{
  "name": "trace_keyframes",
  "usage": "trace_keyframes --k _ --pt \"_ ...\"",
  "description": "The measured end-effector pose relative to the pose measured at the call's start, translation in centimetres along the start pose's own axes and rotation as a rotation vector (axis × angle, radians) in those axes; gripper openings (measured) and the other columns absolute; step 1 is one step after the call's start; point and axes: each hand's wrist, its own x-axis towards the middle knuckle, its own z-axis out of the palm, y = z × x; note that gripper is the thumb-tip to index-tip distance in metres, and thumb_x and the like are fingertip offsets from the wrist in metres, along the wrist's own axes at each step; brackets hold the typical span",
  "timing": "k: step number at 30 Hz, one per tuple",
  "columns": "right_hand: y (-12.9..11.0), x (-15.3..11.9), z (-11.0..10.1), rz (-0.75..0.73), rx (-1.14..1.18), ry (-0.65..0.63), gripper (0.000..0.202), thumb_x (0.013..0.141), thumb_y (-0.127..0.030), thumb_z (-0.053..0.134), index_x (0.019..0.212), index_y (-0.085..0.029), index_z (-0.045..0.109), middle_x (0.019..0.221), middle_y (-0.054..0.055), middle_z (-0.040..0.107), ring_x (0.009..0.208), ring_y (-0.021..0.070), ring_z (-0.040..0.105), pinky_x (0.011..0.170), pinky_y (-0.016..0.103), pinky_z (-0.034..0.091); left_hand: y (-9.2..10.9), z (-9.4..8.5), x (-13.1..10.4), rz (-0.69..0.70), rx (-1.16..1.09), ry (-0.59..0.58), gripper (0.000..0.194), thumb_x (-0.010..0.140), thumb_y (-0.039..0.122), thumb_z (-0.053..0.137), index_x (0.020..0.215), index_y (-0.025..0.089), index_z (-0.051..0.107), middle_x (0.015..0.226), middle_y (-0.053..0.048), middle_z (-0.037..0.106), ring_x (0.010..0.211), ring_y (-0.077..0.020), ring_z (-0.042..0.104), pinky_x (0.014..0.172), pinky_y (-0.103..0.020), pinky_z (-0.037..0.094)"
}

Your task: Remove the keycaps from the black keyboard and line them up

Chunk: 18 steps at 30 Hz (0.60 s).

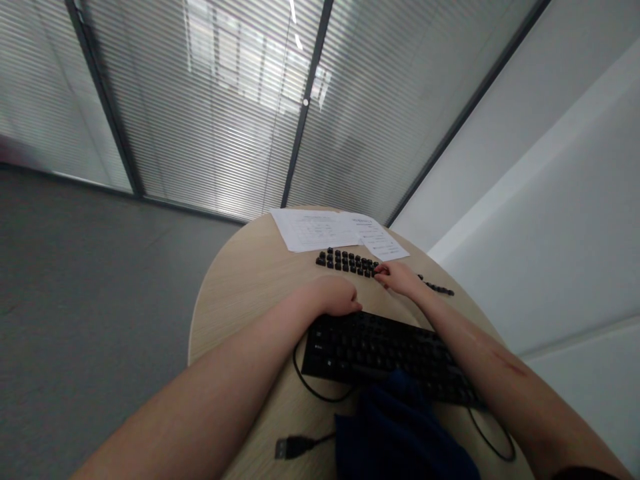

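Observation:
A black keyboard (380,350) lies on the round wooden table in front of me, some of it dim and hard to make out. At its upper left edge my left hand (339,296) is closed, fingers curled down; whatever is in them is hidden. Beyond the keyboard, loose black keycaps (345,261) stand in rows. My right hand (398,276) reaches to the right end of these rows, its thumb and fingers pinched around a keycap there. Further keycaps (440,289) trail off to the right, partly behind the right wrist.
Printed sheets of paper (320,231) lie at the table's (225,293) far edge. A cable with a USB plug (295,447) rests near me, beside dark blue cloth (400,433) that overlaps the keyboard's front. Glass panels with blinds (225,133) and a white wall (565,200) stand beyond.

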Motion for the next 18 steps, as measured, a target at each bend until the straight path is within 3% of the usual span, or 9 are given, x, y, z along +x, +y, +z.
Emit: trace_keyframes --k 13,18 --pt "0.1 -0.4 -0.3 -0.032 0.004 0.046 0.026 0.087 -0.026 0.065 0.111 -0.017 0.071 0.080 0.003 0.074 0.073 0.0171 0.064 0.067 0.026 0.043 -0.1 0.1 0.0 -0.002 0.000 0.003 0.042 0.091 0.050 0.049 0.096 0.019 0.078 0.097 -0.012 0.077 0.086 -0.0250 0.070 0.071 -0.033 0.049" --pt "0.2 -3.0 -1.5 -0.022 0.013 0.141 0.018 0.090 -0.032 0.060 0.095 -0.019 0.072 0.081 0.004 0.072 0.070 0.0173 0.063 0.064 0.027 0.042 0.0 0.1 0.1 -0.013 0.011 0.006 0.042 0.091 0.050 0.050 0.096 0.019 0.078 0.097 -0.012 0.077 0.086 -0.0255 0.069 0.074 -0.034 0.050"
